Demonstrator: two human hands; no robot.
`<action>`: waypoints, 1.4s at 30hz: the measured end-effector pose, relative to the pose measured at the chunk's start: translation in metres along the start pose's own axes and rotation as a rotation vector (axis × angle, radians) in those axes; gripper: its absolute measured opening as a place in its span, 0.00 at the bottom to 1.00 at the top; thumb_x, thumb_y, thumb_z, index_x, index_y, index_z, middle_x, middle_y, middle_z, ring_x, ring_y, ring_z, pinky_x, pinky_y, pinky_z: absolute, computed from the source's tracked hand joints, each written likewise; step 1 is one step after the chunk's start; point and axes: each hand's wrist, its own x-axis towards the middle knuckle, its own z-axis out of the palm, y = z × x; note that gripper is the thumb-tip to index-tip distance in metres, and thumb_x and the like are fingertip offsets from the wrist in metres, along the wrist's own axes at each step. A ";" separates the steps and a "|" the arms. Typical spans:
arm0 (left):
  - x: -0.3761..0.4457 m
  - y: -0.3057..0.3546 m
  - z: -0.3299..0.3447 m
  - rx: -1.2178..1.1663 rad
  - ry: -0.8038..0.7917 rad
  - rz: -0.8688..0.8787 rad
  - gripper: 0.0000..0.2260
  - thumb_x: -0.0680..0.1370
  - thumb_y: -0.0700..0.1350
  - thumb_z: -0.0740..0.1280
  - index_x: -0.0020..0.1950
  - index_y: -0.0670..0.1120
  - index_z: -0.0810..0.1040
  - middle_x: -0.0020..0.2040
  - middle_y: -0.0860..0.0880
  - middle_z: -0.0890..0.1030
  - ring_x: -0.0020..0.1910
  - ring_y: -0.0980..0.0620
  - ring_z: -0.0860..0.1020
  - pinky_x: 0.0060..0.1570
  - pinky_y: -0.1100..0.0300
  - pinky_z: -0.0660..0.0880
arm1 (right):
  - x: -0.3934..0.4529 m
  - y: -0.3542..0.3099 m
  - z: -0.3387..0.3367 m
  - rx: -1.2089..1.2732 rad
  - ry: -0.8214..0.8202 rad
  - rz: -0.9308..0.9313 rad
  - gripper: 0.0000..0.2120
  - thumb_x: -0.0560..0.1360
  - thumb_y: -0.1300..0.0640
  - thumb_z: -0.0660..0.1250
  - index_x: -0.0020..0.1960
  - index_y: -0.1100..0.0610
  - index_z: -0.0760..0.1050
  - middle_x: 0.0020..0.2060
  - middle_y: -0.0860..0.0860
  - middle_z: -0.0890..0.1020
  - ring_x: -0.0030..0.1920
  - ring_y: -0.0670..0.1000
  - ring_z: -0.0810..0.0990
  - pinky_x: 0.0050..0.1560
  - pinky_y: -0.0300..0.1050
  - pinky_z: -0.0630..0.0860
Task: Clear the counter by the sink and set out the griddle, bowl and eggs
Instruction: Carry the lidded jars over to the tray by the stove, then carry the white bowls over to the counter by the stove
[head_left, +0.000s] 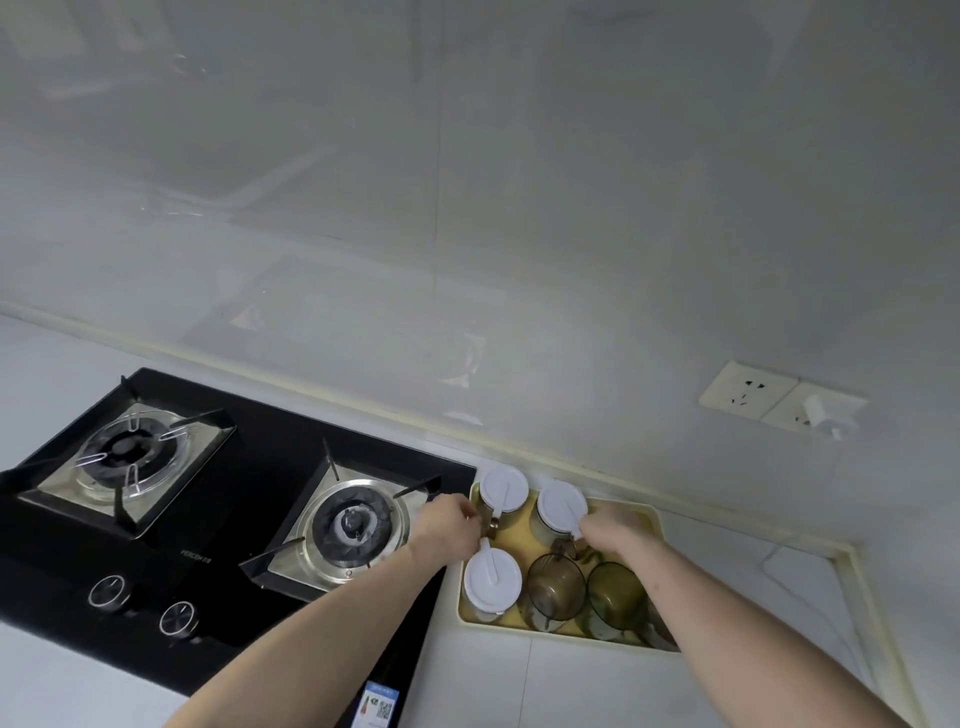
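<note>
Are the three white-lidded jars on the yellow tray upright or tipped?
Upright: all three white-lidded jars stand in the yellow tray, lids facing up.

Soft, even, rather dim light fills the scene, casting faint shadows. The glossy wall (467, 208) carries pale, smeared reflections (brightest at upper left). Wide-angle distortion bends the counter edge (878, 623) toward the corners, and detail looks slightly soft throughout.

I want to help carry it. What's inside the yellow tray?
The yellow tray holds three jars with white lids and two brownish glass cups. Both hands reach in; the right arm covers the tray's near right corner.
</note>
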 end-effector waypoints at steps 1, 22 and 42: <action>-0.006 -0.001 -0.006 -0.028 0.024 0.023 0.07 0.78 0.49 0.66 0.51 0.51 0.83 0.48 0.54 0.84 0.50 0.52 0.81 0.55 0.55 0.80 | -0.004 0.002 -0.002 0.013 0.023 -0.010 0.15 0.79 0.57 0.61 0.62 0.60 0.78 0.49 0.54 0.80 0.44 0.51 0.78 0.32 0.41 0.69; -0.336 -0.259 -0.227 -0.265 0.725 0.011 0.06 0.78 0.47 0.72 0.51 0.59 0.81 0.57 0.64 0.77 0.56 0.64 0.75 0.50 0.71 0.70 | -0.318 -0.248 0.138 0.287 -0.167 -1.044 0.12 0.82 0.55 0.63 0.58 0.38 0.77 0.41 0.42 0.81 0.33 0.39 0.78 0.33 0.28 0.71; -0.524 -0.498 -0.348 -0.335 1.013 -0.279 0.08 0.77 0.48 0.72 0.52 0.60 0.80 0.61 0.64 0.75 0.60 0.64 0.74 0.56 0.61 0.73 | -0.479 -0.467 0.330 0.137 -0.477 -1.287 0.15 0.80 0.55 0.64 0.63 0.38 0.74 0.61 0.41 0.77 0.55 0.37 0.79 0.43 0.32 0.79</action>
